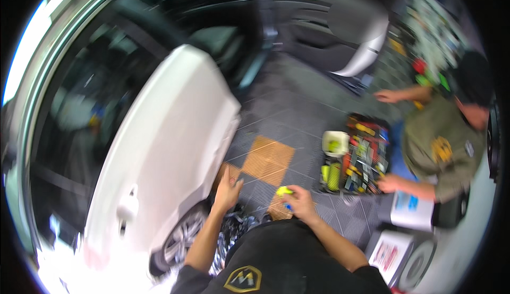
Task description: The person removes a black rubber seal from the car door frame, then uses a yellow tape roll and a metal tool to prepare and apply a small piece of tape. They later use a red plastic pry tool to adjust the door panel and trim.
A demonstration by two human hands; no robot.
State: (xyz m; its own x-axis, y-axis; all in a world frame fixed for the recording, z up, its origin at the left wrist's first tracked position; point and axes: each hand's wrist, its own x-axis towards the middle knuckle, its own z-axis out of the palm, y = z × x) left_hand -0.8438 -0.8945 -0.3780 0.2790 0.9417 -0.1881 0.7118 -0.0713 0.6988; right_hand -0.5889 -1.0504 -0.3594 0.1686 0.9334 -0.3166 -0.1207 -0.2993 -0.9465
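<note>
My left hand (227,192) is raised beside the lower edge of a white car door (170,129), with fingers apart and nothing visible in it. My right hand (302,204) is closed on a small yellow-green object (283,191), which pokes out past the fingertips. Blur hides what kind of thing it is. A bit of blue (287,207) shows just under the same hand. Both hands are over the tiled floor, in front of my dark shirt.
A car wheel (183,238) lies below the door. To the right, an open tool case (366,156) holds several tools, with a white bin (335,143) at its side. A co-worker (443,140) crouches there, one hand at the case. Boxes (390,254) stand lower right; another car door (329,28) hangs open ahead.
</note>
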